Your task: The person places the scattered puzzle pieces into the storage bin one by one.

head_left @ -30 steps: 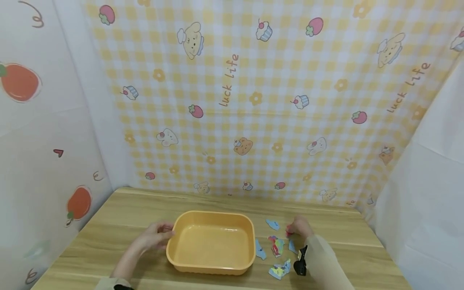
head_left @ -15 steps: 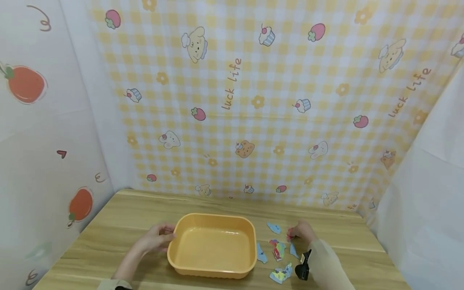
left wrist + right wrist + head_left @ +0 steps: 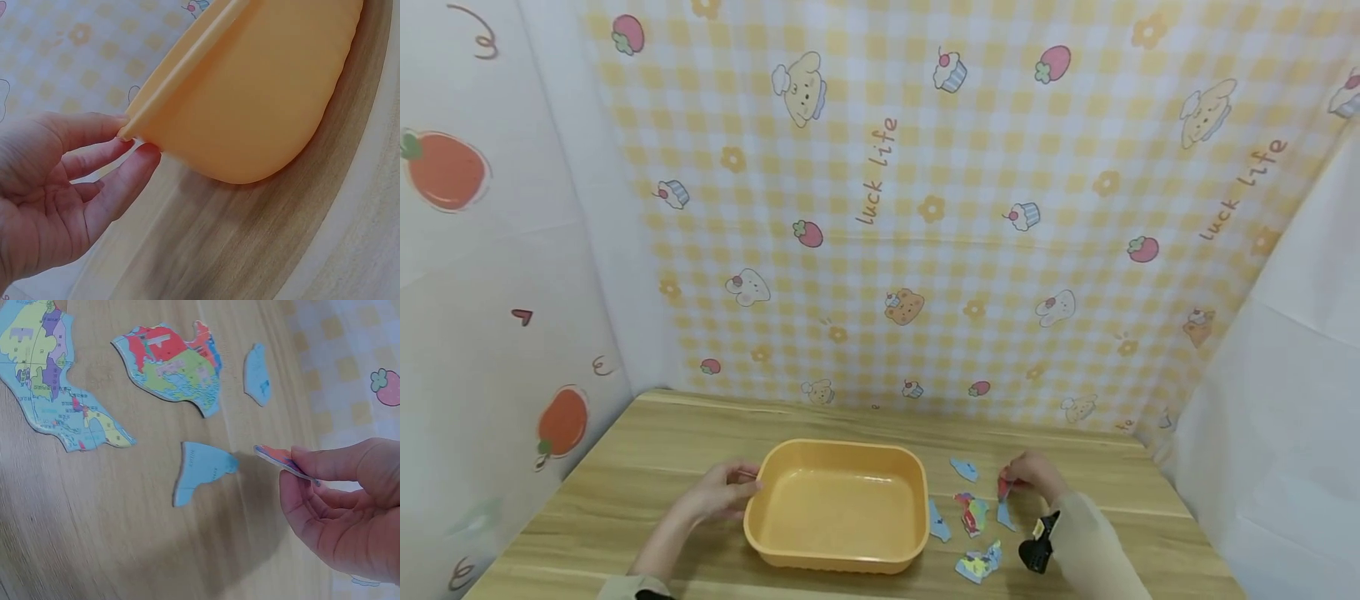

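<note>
"Right hand [image 3: 1037, 473] has edged toward three o'clock?"
"Yes, pinching the red piece [image 3: 278, 454]; head view, twelve o'clock of the nearest blue piece [image 3: 1006, 518]."
"Left hand [image 3: 721, 493]?"
"Pinching the tray [image 3: 842, 518] rim at nine o'clock."

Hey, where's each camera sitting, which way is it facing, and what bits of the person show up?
Head: worn on the head, facing forward and down at the yellow tray, map pieces and backdrop; left hand, right hand and sleeves show.
Left wrist: worn there, facing the tray's rim and outer side; the left hand shows, holding the rim.
Right wrist: worn there, facing down on the pieces; the right hand shows, pinching a reddish piece.
Head and right wrist share the right hand and that piece.
</note>
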A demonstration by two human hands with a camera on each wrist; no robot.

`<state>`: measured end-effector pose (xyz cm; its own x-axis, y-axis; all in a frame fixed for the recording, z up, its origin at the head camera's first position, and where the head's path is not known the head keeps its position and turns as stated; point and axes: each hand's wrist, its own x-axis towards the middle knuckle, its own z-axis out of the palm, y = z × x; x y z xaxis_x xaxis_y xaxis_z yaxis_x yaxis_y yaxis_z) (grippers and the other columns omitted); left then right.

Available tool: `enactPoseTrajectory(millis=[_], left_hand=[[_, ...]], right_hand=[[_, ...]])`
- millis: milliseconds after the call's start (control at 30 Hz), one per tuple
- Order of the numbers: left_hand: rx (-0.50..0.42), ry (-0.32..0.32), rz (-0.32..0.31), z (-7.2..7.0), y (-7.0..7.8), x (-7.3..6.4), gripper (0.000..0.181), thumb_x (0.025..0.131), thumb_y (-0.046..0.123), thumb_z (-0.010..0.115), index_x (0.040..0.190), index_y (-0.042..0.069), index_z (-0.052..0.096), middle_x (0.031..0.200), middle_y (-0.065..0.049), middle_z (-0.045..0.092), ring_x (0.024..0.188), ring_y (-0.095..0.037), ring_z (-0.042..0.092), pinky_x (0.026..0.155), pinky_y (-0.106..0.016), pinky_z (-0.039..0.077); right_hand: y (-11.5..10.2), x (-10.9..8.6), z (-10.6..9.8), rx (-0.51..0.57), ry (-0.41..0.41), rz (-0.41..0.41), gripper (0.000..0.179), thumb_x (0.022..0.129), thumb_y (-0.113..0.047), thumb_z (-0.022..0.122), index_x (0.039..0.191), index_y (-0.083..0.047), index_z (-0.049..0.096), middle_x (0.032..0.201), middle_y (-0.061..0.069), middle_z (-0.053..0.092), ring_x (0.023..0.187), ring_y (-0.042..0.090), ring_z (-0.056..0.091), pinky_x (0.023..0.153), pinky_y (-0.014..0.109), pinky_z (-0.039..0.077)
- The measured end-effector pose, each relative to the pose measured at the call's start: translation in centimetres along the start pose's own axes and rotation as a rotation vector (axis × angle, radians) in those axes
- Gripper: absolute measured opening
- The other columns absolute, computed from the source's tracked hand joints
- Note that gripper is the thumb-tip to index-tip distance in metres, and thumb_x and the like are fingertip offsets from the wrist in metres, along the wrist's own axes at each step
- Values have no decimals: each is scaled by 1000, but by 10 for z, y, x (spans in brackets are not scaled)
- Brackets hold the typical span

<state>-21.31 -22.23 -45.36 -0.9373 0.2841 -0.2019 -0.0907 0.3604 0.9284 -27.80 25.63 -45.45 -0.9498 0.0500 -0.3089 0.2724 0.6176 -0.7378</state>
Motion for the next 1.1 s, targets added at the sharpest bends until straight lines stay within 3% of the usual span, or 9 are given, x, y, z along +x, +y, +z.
enactPoseTrajectory(millis=[333,533,800,1100], left_hand=[[1,6,-11,0,1,-2,49,89,16,58,120,-17,39,109,-27,52,85,-18,59,73,-36,57],[-11,8,-11,1,1,0,47,89,14,57,120,-17,39,110,-28,52,85,-17,59,73,-37,57],[-17,3,-10,0,-2,3,45,89,13,57,118,-17,40,109,-29,53,84,-17,60,71,-37,57],[-25,3,-18,0,-2,2,44,90,14,56,119,-16,40,109,-28,53,87,-17,60,74,-39,57]], right_hand=[[-11,-3,-14,-22,-50,12,13,82,-4,58,78,7,64,64,0,56,58,9,49,56,21,45],[-23,-1,-16,20,-88,-9,14,85,-4,58,87,8,65,68,1,62,61,9,53,60,26,50],[-51,-3,-6,13,-101,-31,17,85,-2,59,97,10,60,82,8,65,71,11,59,68,32,54],[-76,1,14,27,-117,-73,19,84,-2,60,100,9,59,86,11,65,71,10,60,66,26,55]])
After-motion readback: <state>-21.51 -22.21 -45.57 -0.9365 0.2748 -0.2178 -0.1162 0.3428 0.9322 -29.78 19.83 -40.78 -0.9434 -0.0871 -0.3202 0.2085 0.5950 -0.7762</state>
